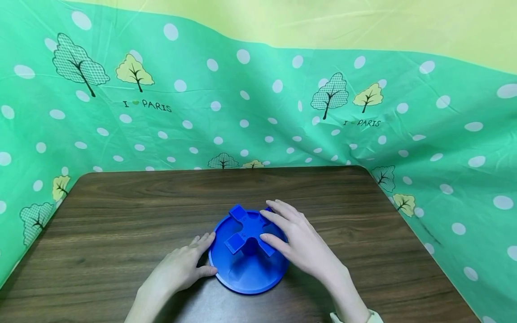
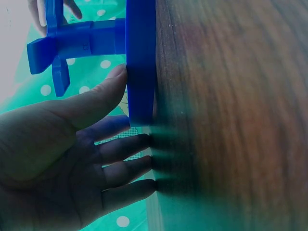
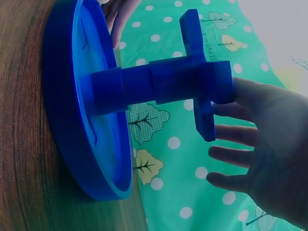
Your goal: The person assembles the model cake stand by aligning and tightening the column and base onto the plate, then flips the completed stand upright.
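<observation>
A blue plastic stand has a round dish-like base (image 1: pixel 250 280), a short post (image 3: pixel 139 86) and a cross-shaped top (image 1: pixel 251 226) with several flat arms. It stands upright on the wooden table (image 1: pixel 133 233). At the base's left side is my left hand (image 1: pixel 179 267), its thumb and fingertips against the rim and its other fingers reaching to the tabletop in the left wrist view. My right hand (image 1: pixel 300 237) touches the right side of the cross top, with its fingers spread and nearly straight. In the head view those fingers partly hide one arm.
A green cloth (image 1: pixel 250 103) with white dots and printed trees hangs behind the table and along both sides. The table's back edge (image 1: pixel 226 170) meets it. A pale sleeve cuff (image 1: pixel 373 317) shows at my right forearm.
</observation>
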Tool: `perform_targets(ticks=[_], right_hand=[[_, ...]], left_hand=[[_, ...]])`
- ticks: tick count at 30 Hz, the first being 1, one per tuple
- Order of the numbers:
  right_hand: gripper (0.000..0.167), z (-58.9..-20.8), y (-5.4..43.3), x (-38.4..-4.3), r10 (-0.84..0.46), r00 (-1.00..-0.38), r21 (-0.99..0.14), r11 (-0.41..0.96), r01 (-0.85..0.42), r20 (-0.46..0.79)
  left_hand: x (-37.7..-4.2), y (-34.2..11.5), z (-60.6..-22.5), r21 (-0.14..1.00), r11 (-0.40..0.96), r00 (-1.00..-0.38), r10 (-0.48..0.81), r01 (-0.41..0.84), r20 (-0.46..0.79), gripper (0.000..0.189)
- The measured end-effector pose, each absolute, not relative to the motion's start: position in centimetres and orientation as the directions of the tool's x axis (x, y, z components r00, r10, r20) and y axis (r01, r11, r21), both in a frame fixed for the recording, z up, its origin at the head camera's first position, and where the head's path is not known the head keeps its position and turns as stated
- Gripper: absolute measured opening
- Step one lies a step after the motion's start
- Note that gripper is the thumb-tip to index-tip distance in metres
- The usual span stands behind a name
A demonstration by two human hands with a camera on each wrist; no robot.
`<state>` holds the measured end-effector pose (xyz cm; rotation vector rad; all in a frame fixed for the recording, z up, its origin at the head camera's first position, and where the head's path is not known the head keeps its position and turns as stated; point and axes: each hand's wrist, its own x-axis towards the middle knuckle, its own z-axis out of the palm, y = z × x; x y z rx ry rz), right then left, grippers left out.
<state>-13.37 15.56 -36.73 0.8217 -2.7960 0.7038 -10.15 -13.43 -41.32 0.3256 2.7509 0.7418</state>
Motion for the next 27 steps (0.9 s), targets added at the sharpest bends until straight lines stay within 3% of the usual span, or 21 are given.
perform_targets(ticks=[10, 21, 27], right_hand=[[0.053, -36.81, 15.49, -13.24, -0.467, -0.854, -0.399, 0.755, -0.52, 0.229], [0.089, -36.28, 15.88, -13.02, -0.54, -0.841, -0.475, 0.731, -0.49, 0.036], [0.094, -36.18, 16.27, -12.94, -0.562, -0.827, -0.484, 0.721, -0.496, 0.011]], left_hand=[[-10.07, -13.45, -41.43, 0.521, 0.842, -0.937, 0.283, 0.14, -0.205, 0.084], [-9.96, -13.49, -41.4, 0.524, 0.839, -0.939, 0.285, 0.147, -0.193, 0.083], [-9.85, -13.43, -41.47, 0.518, 0.843, -0.939, 0.283, 0.146, -0.195, 0.082]])
